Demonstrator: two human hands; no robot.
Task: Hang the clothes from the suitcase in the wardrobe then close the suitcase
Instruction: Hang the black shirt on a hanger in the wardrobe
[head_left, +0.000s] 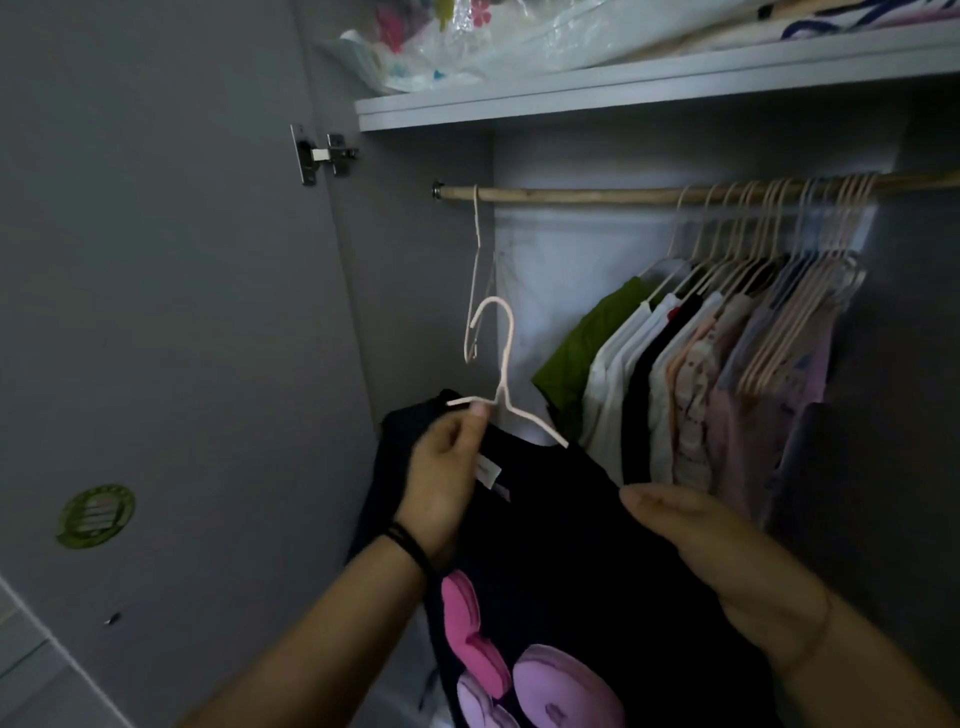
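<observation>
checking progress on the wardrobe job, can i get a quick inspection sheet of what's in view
surface: shelf above the rail, loaded with plastic bags.
job's things: dark shirt on a pink hanger, not yet on the rail; hung clothes bunched at the right; suitcase not in view.
clutter: one empty hanger at the rail's left end.
hands: left hand pinches the pink hanger with its fingers; right hand appears to hold the shirt's shoulder.
cables: nothing seen.
surroundings: open door with hinge and green sticker.
</observation>
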